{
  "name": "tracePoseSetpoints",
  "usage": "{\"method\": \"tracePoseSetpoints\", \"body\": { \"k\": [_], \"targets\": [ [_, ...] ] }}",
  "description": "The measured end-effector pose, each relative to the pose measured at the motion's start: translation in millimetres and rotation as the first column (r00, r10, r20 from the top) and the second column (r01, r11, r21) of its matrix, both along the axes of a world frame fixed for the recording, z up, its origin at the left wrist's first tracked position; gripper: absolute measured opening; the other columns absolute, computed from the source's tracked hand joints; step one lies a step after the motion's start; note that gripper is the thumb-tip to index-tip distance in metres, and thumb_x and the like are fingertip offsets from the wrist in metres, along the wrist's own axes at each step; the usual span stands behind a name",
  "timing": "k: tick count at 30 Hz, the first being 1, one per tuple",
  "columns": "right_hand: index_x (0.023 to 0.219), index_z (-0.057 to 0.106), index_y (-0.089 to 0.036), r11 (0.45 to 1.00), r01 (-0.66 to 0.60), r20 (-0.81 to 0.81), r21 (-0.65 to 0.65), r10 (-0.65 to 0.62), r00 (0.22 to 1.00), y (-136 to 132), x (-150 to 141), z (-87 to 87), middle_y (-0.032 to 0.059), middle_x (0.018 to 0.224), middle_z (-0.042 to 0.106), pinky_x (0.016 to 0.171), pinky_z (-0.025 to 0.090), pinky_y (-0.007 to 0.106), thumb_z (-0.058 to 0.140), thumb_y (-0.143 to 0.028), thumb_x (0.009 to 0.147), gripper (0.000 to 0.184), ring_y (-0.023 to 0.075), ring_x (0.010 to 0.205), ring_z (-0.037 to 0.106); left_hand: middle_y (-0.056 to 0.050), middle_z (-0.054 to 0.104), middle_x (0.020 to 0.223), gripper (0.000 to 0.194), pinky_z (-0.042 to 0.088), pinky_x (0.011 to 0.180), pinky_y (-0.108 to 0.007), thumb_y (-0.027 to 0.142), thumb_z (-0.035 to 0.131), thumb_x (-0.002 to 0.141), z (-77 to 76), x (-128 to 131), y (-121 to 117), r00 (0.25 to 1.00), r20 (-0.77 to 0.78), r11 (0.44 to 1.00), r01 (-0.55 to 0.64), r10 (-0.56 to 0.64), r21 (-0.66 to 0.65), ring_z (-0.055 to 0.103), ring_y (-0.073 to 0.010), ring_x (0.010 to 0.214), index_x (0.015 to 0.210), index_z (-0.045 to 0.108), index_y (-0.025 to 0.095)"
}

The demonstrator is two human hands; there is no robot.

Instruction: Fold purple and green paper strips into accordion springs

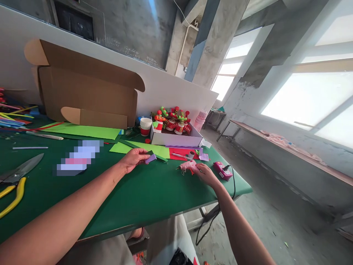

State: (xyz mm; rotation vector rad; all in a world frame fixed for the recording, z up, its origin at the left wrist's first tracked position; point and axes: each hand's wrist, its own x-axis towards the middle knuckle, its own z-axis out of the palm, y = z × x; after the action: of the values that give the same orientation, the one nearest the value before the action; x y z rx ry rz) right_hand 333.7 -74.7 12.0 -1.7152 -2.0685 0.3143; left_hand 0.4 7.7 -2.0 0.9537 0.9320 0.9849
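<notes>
Our table (160,195) has a green top. At its left edge we see scissors (20,173) with yellow handles, a thin pale stick (30,148) beyond them. Green paper (85,131) lies farther back, red paper (176,151) to its right. Behind stand an open cardboard box (88,84), paper cups (146,125) and a white box (173,140); a pink power socket (222,171) sits near the right corner.

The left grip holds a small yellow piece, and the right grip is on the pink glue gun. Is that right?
Not quite: in the head view, the left grip holds a small purple piece, not a yellow one. The right grip is on the pink glue gun, as you say.
</notes>
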Motion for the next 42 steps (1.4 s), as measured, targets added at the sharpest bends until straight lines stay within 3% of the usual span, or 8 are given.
{"method": "tracePoseSetpoints", "body": {
  "k": [8,10,13,16,19,26,35,42],
  "targets": [
    [0.076,0.067,-0.020,0.951,0.217,0.042,0.220,-0.231,0.972,1,-16,3.8,0.0072,0.084,0.066,0.081,0.045,0.036,0.064,-0.054,0.081,0.035,0.0250,0.089,0.061,0.000,0.066,0.060,0.027,0.051,0.058,-0.026,0.018,0.084,0.053,-3.2,-1,3,0.996,-0.090,0.998,0.006,0.000,0.069,0.059,-0.0123,0.054,0.068,0.063,0.014],
    [0.085,0.068,-0.020,0.923,0.244,-0.146,0.297,-0.208,0.967,12,-49,5.3,0.0085,0.093,0.068,0.081,0.047,0.036,0.062,-0.051,0.084,0.031,0.0235,0.089,0.062,0.002,0.064,0.057,0.028,0.049,0.057,-0.026,0.023,0.084,0.050,-4.8,-2,5,0.990,-0.137,0.992,0.002,0.016,0.128,0.057,-0.0120,0.053,0.068,0.064,0.015],
    [0.098,0.066,-0.021,0.967,0.147,-0.445,0.207,-0.040,0.895,41,-120,-2.7,0.0066,0.094,0.069,0.074,0.050,0.030,0.053,-0.040,0.090,0.025,0.0181,0.080,0.063,0.003,0.062,0.056,0.028,0.046,0.056,-0.026,0.032,0.080,0.049,-5.2,-8,10,0.974,-0.219,0.966,-0.002,0.060,0.257,0.055,-0.0126,0.054,0.067,0.065,0.016],
    [0.108,0.063,-0.019,0.976,0.198,-0.610,0.094,-0.101,0.786,72,-183,-18.4,0.0098,0.109,0.068,0.077,0.052,0.030,0.059,-0.032,0.085,0.027,0.0181,0.087,0.065,0.002,0.064,0.058,0.027,0.045,0.057,-0.027,0.039,0.075,0.052,-3.1,-20,18,0.948,-0.281,0.929,-0.041,0.152,0.367,0.055,-0.0143,0.056,0.065,0.066,0.018],
    [0.103,0.065,-0.019,0.983,0.177,-0.724,-0.038,-0.149,0.674,87,-213,-33.0,0.0075,0.096,0.070,0.082,0.053,0.033,0.060,-0.029,0.084,0.022,0.0188,0.087,0.066,0.000,0.066,0.060,0.024,0.045,0.059,-0.029,0.041,0.070,0.056,-1.6,-32,25,0.888,-0.383,0.891,-0.060,0.254,0.451,0.057,-0.0167,0.059,0.064,0.065,0.019],
    [0.079,0.065,-0.016,0.932,-0.252,-0.941,-0.260,-0.186,0.284,77,-205,-43.3,0.0008,0.068,0.066,0.065,0.056,0.026,0.073,-0.032,0.078,0.018,0.0105,0.060,0.063,-0.001,0.066,0.062,0.022,0.042,0.059,-0.028,0.041,0.063,0.064,-5.4,-31,25,0.779,-0.538,0.799,0.081,0.322,0.596,0.058,-0.0179,0.060,0.064,0.064,0.019],
    [0.071,0.063,-0.014,0.892,-0.356,-0.950,-0.278,-0.202,0.238,67,-207,-28.2,0.0022,0.061,0.066,0.055,0.056,0.021,0.059,-0.027,0.091,0.024,0.0087,0.050,0.062,-0.002,0.071,0.067,0.020,0.047,0.061,-0.028,0.038,0.063,0.071,-2.7,-24,17,0.770,-0.549,0.732,0.161,0.326,0.662,0.062,-0.0188,0.064,0.071,0.069,0.019],
    [0.070,0.062,-0.014,0.885,-0.368,-0.957,-0.285,-0.238,0.168,66,-202,-20.9,0.0042,0.059,0.067,0.056,0.057,0.022,0.051,-0.018,0.093,0.026,0.0103,0.050,0.062,-0.005,0.075,0.086,0.025,0.053,0.072,-0.028,0.025,0.052,0.083,-3.8,-28,15,0.715,-0.546,0.501,0.311,0.436,0.807,0.068,-0.0189,0.079,0.087,0.077,0.021]
  ]
}}
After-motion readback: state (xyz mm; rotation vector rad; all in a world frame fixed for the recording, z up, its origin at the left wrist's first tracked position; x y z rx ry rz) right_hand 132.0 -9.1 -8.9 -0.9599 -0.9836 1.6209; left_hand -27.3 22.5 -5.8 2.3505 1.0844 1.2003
